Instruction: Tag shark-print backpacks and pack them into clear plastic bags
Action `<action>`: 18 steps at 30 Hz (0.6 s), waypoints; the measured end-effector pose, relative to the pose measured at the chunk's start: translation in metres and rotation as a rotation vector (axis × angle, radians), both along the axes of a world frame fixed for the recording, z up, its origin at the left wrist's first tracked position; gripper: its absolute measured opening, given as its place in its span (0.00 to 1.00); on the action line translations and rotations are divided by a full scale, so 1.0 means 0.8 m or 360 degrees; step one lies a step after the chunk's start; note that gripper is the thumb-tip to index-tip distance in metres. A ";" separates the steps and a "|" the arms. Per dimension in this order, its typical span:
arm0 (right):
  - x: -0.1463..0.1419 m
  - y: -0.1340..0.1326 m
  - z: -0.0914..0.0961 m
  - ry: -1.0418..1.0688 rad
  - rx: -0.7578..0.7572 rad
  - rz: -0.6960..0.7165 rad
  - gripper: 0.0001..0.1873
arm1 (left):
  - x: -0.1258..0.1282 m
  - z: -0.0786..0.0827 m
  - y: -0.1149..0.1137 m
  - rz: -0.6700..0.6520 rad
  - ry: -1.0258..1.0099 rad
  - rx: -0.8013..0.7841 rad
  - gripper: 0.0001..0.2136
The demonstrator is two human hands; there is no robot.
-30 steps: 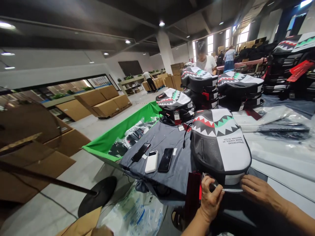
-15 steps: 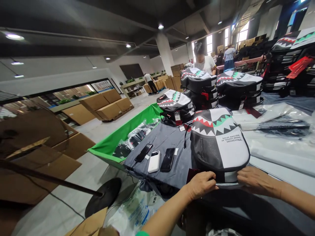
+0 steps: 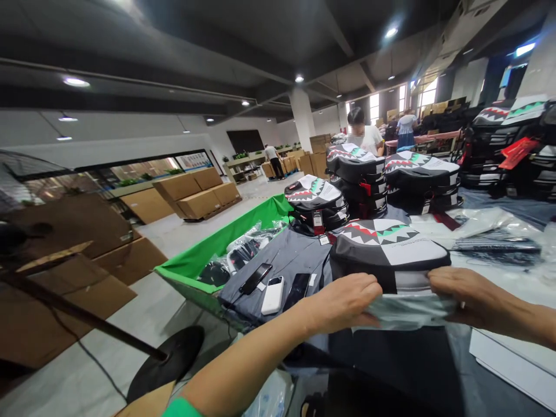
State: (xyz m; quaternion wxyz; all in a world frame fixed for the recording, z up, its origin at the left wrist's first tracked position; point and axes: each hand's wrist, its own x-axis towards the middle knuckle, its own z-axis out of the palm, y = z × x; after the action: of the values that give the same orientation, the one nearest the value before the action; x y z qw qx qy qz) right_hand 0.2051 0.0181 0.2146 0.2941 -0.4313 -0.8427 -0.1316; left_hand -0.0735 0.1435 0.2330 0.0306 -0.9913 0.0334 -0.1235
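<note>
A black-and-white backpack point(image 3: 412, 253) with a red and green shark-teeth print lies in front of me, its near end lifted off the table. A clear plastic bag point(image 3: 408, 313) is stretched along that near end. My left hand point(image 3: 347, 301) is closed on the left side of the plastic, against the backpack's corner. At the right corner, my right hand point(image 3: 471, 295) grips the plastic too, fingers curled. Whether the backpack is partly inside the bag I cannot tell; some fingertips are hidden.
Shark-print backpacks are stacked behind, including one stack point(image 3: 315, 200). A white power bank point(image 3: 273, 295) and two phones lie left on the grey cloth point(image 3: 299, 255). Beyond them stands a green bin point(image 3: 182, 263) of bagged goods. Plastic bags point(image 3: 499, 243) lie right. A person point(image 3: 367, 138) is behind.
Both hands have risen and lifted the backpack's near end, so its face looks flatter from here. More of the plastic shows between my hands. The view has tilted up.
</note>
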 end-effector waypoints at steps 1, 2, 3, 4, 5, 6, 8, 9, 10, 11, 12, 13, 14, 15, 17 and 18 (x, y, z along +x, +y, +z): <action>-0.007 0.000 0.004 0.0007 0.0119 0.0001 0.07 | 0.004 0.004 -0.002 0.0047 -0.0092 0.0053 0.15; -0.012 0.000 0.007 0.0037 0.0248 -0.0037 0.07 | 0.009 0.007 -0.002 0.0096 -0.0186 0.0099 0.15; -0.017 -0.001 0.009 0.0086 0.0357 -0.0111 0.08 | 0.014 0.009 -0.002 0.0148 -0.0278 0.0147 0.14; -0.020 -0.002 0.010 0.0145 0.0421 -0.0200 0.08 | 0.018 0.010 -0.001 0.0203 -0.0376 0.0205 0.11; -0.023 -0.003 0.009 0.0186 0.0425 -0.0245 0.09 | 0.022 0.008 0.000 0.0260 -0.0474 0.0279 0.09; -0.023 -0.005 0.007 0.0198 0.0370 -0.0249 0.09 | 0.025 0.006 0.001 0.0318 -0.0567 0.0366 0.08; -0.020 -0.007 0.000 0.0148 0.0209 -0.0151 0.11 | 0.028 -0.001 0.002 0.0423 -0.0729 0.0542 0.12; -0.017 -0.008 -0.006 0.0113 0.0169 -0.0076 0.10 | 0.028 -0.004 0.002 0.0445 -0.0773 0.0603 0.13; -0.013 -0.009 -0.013 0.0088 0.0171 -0.0022 0.07 | 0.026 -0.005 0.001 0.0426 -0.0765 0.0621 0.13; -0.010 -0.008 -0.021 0.0084 0.0222 -0.0009 0.03 | 0.024 -0.005 -0.001 0.0369 -0.0708 0.0585 0.10; -0.006 -0.008 -0.030 0.0102 0.0315 -0.0047 0.02 | 0.021 -0.003 -0.004 0.0282 -0.0619 0.0509 0.07; -0.004 -0.007 -0.039 0.0135 0.0432 -0.0116 0.05 | 0.017 0.000 -0.007 0.0179 -0.0507 0.0416 0.05; -0.004 -0.006 -0.047 0.0170 0.0533 -0.0194 0.06 | 0.012 0.003 -0.009 0.0081 -0.0396 0.0336 0.09; -0.004 -0.006 -0.054 0.0200 0.0601 -0.0252 0.06 | 0.007 0.005 -0.011 0.0002 -0.0296 0.0289 0.11; -0.009 -0.007 -0.064 0.0185 0.0555 -0.0214 0.04 | -0.001 0.003 -0.010 -0.0070 -0.0173 0.0295 0.07; -0.012 -0.009 -0.067 0.0148 0.0465 -0.0153 0.03 | -0.004 -0.003 -0.009 -0.0059 -0.0163 0.0324 0.04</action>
State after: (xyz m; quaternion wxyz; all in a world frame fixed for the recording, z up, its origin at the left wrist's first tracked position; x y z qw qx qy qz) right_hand 0.1954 0.0109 0.1611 0.3858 -0.4295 -0.7784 -0.2465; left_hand -0.0768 0.1367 0.2307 0.1303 -0.9747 0.0625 -0.1706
